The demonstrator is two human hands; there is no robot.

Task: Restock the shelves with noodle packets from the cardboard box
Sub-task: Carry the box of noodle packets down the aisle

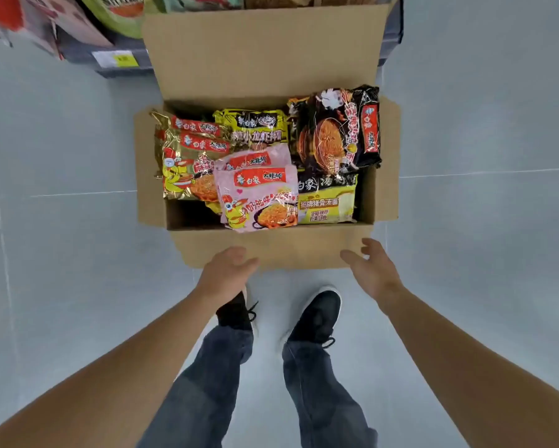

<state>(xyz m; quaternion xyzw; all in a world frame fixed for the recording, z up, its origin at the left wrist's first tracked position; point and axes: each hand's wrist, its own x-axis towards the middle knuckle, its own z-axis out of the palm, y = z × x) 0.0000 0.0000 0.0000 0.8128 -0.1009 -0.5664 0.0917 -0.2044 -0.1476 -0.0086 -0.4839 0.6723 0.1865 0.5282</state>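
Note:
An open cardboard box (pixel 265 59) stands on the floor before me, flaps spread. Inside lie several noodle packets: gold ones (pixel 184 163) at the left, pink ones (pixel 258 192) in the middle, a yellow-black one (pixel 252 127) behind, a black pack (pixel 336 134) at the right and a yellow one (pixel 328 202) below it. My left hand (pixel 228 273) hovers over the near flap's left part, fingers relaxed and holding nothing. My right hand (pixel 370 270) is at the flap's right corner, fingers spread, also holding nothing.
The lowest shelf (pixel 116 63) with a yellow price tag and coloured packets runs along the top left, behind the box. Grey tiled floor (pixel 61 221) surrounds the box. My two feet in dark shoes (pixel 316 315) stand just short of the near flap.

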